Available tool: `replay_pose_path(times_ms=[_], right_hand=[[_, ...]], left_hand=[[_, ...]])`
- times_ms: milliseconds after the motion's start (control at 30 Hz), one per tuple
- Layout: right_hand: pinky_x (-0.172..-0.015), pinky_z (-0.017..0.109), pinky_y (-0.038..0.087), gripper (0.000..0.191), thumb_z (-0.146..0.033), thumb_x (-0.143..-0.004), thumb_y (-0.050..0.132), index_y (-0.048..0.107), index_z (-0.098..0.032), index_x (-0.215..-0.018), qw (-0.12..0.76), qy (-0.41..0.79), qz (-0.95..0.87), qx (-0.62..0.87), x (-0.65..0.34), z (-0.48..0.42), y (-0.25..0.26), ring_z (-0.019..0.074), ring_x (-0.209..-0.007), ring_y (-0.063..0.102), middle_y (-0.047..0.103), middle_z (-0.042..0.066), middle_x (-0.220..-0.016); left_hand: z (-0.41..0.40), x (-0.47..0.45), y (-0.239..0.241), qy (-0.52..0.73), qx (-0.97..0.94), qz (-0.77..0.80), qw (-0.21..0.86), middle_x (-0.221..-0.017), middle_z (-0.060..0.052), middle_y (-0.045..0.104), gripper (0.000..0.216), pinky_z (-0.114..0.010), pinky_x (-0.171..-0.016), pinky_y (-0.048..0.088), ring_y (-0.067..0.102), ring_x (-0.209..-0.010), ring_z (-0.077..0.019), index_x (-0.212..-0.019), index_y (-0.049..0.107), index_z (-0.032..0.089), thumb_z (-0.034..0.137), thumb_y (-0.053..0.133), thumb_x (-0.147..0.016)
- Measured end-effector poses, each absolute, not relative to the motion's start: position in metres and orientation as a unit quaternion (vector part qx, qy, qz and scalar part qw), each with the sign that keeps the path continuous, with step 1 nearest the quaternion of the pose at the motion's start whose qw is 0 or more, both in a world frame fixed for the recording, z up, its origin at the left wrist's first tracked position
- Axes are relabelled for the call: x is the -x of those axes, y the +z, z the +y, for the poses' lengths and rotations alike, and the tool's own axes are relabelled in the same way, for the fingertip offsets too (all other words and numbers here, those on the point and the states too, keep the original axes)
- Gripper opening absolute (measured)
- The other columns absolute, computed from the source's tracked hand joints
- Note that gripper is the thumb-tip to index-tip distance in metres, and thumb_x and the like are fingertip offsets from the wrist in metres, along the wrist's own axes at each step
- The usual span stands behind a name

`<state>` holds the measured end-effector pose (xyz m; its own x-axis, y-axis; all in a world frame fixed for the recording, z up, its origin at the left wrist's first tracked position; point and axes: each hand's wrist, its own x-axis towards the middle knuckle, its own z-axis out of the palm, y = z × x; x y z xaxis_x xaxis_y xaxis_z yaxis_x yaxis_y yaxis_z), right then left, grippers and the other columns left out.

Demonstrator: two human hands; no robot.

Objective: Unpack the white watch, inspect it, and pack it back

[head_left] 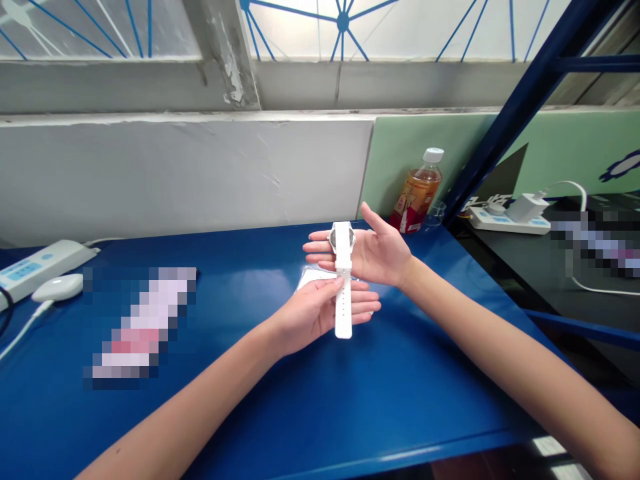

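A white wristwatch (343,303) with a long perforated strap is stretched lengthwise across both hands. My left hand (313,310) pinches the strap, thumb on top and the other fingers extended underneath. Farther back, my right hand (377,257) is palm up with the thumb raised and fingers out flat. The round watch case rests over those fingers, its face partly covered by the strap. Just behind my left hand, a flat white item (311,274) with a shiny, clear-looking edge lies on the table, mostly hidden.
The blue table (260,407) meets a wall. A drink bottle (417,193) stands behind my right hand, near a blue metal post (520,110). To the left are a blurred-out phone-like object (145,323), a white charger (57,287) and a power strip (45,267).
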<state>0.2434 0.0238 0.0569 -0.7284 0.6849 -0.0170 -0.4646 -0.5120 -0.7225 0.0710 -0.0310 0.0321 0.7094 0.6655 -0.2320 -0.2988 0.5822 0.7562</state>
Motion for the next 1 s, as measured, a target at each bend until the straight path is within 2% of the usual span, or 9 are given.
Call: replay_pose_path(times_ms=[200,500,567,700,767,867,1000], right_hand=[[-0.111,0.049,0.035,0.088,-0.067,-0.095,0.009,0.059,-0.001,-0.126,0.333,0.858,-0.362,0.151,-0.2437,0.0238,0.0562,0.0307,-0.117,0.062,0.064,0.023,-0.127],[-0.111,0.051,0.034,0.083,-0.065,-0.096,0.011,0.056,-0.003,-0.128,0.327,0.856,-0.371,0.153,-0.2456,0.0252,0.0546,0.0309,-0.120,0.061,0.062,0.021,-0.132],[-0.111,0.050,0.034,0.077,-0.060,-0.098,0.014,0.057,-0.004,-0.128,0.323,0.854,-0.378,0.155,-0.2457,0.0251,0.0540,0.0303,-0.120,0.060,0.061,0.020,-0.134],[-0.111,0.043,0.038,0.052,-0.036,-0.102,0.022,0.058,-0.006,-0.125,0.335,0.840,-0.393,0.164,-0.2456,0.0255,0.0534,0.0236,-0.117,0.063,0.064,0.017,-0.131],[-0.111,0.038,0.039,0.046,-0.028,-0.102,0.023,0.057,-0.008,-0.126,0.357,0.830,-0.395,0.165,-0.2460,0.0259,0.0539,0.0206,-0.116,0.063,0.066,0.015,-0.128],[-0.110,0.038,0.040,0.044,-0.027,-0.103,0.023,0.050,-0.012,-0.135,0.382,0.817,-0.395,0.174,-0.2465,0.0262,0.0549,0.0189,-0.117,0.064,0.068,0.012,-0.125],[-0.111,0.042,0.040,0.044,-0.028,-0.103,0.025,0.043,-0.018,-0.142,0.382,0.811,-0.404,0.184,-0.2455,0.0261,0.0533,0.0192,-0.119,0.063,0.067,0.010,-0.126]], left_hand=[[-0.0306,-0.0705,0.0312,0.280,-0.352,0.256,0.855,-0.118,-0.028,0.067,0.034,-0.051,-0.103,0.046,0.067,-0.111,-0.0348,-0.111,0.068,0.001,0.027,0.048,-0.101],[-0.0300,-0.0706,0.0304,0.283,-0.352,0.246,0.858,-0.114,-0.026,0.069,0.033,-0.048,-0.100,0.047,0.069,-0.107,-0.0334,-0.110,0.068,0.002,0.027,0.050,-0.100],[-0.0298,-0.0707,0.0304,0.285,-0.354,0.245,0.856,-0.113,-0.025,0.070,0.032,-0.047,-0.099,0.048,0.069,-0.105,-0.0328,-0.109,0.069,0.002,0.026,0.050,-0.100],[-0.0283,-0.0691,0.0296,0.283,-0.350,0.230,0.863,-0.112,-0.023,0.071,0.032,-0.047,-0.100,0.046,0.069,-0.106,-0.0325,-0.109,0.068,0.002,0.025,0.050,-0.096],[-0.0271,-0.0676,0.0289,0.285,-0.345,0.205,0.870,-0.113,-0.023,0.071,0.035,-0.048,-0.101,0.045,0.068,-0.108,-0.0339,-0.113,0.067,0.002,0.024,0.051,-0.091],[-0.0264,-0.0663,0.0287,0.301,-0.359,0.197,0.861,-0.112,-0.020,0.072,0.036,-0.048,-0.101,0.044,0.067,-0.109,-0.0339,-0.117,0.066,0.006,0.019,0.056,-0.085],[-0.0276,-0.0676,0.0298,0.328,-0.400,0.256,0.817,-0.116,-0.017,0.071,0.031,-0.043,-0.096,0.048,0.068,-0.107,-0.0308,-0.115,0.068,0.010,0.018,0.070,-0.085]])
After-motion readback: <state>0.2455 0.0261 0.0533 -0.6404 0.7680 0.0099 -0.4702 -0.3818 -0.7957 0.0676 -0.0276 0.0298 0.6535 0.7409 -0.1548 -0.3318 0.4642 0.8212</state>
